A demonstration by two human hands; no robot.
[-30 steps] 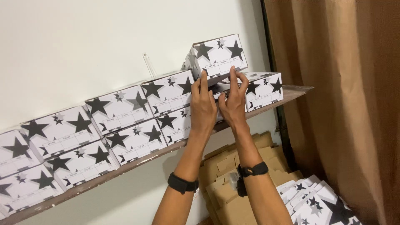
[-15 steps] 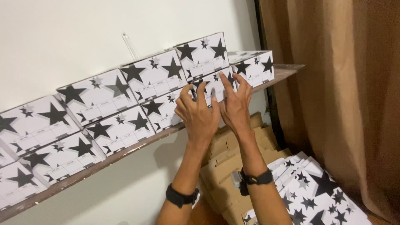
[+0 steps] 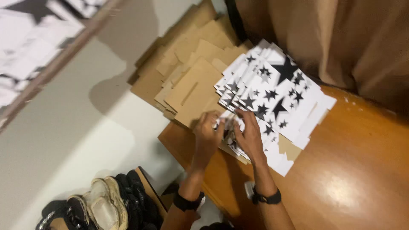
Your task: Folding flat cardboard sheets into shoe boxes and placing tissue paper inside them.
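A fanned stack of flat white sheets printed with black stars point(image 3: 277, 93) lies on a wooden table point(image 3: 353, 170). Beside it, to the left, sits a pile of plain brown cardboard sheets point(image 3: 191, 72). My left hand point(image 3: 207, 134) and my right hand point(image 3: 249, 135) meet at the stack's near corner. Their fingers are curled and pinch the edge of a star-printed sheet there. The picture is blurred, so the exact grip is soft. Each wrist carries a dark band.
A shelf of white star-printed boxes point(image 3: 38, 38) runs along the white wall at upper left. A brown curtain point(image 3: 341, 38) hangs behind the table. Worn shoes point(image 3: 102, 208) lie low at the bottom left.
My hands have left the boxes on the shelf and dropped to the flat star-printed stack on the table. The view has swung down from the shelf.
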